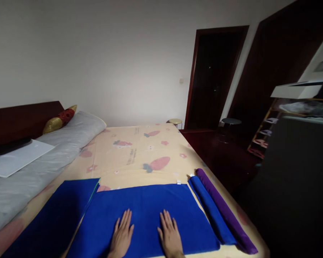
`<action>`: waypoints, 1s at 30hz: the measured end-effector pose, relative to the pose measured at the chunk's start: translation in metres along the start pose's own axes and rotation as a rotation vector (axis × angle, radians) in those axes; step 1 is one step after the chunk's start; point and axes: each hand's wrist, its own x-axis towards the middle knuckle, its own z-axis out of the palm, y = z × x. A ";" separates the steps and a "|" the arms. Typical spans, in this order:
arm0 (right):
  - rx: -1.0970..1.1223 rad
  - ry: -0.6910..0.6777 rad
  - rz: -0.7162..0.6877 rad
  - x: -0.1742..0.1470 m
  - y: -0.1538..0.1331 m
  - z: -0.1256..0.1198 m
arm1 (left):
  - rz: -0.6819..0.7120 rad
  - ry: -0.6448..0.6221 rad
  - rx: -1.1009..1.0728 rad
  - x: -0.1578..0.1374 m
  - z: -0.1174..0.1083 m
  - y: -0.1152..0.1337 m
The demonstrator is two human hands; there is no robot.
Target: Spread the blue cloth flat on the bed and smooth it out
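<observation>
A blue towel (148,200) lies spread flat on the bed, with a small white tag at its far edge. My left hand (122,231) rests palm down on it, left of the middle, fingers stretched out. To the right of the middle, my right hand (170,231) also lies flat on the cloth with its fingers extended. A folded dark blue cloth (56,211) with a green edge is at the left. Along the right side lie a rolled blue towel (212,209) and, beside it, a rolled purple towel (226,211).
The bed (134,143) has a peach sheet with a strawberry print. A grey bolster (67,147), a red and gold cushion (61,120) and a white board (21,157) are at the left. Stools (231,121) stand near the door (216,79); a shoe rack (261,143) is at the right.
</observation>
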 end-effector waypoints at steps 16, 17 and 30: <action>-0.190 0.021 0.089 0.096 0.087 -0.058 | -0.407 0.075 0.031 0.067 -0.007 -0.102; -0.217 0.038 0.120 0.096 0.098 -0.061 | -0.414 0.073 0.034 0.065 -0.008 -0.121; -0.282 -0.031 0.199 0.115 0.117 -0.075 | -0.416 -0.030 -0.215 0.104 -0.030 -0.202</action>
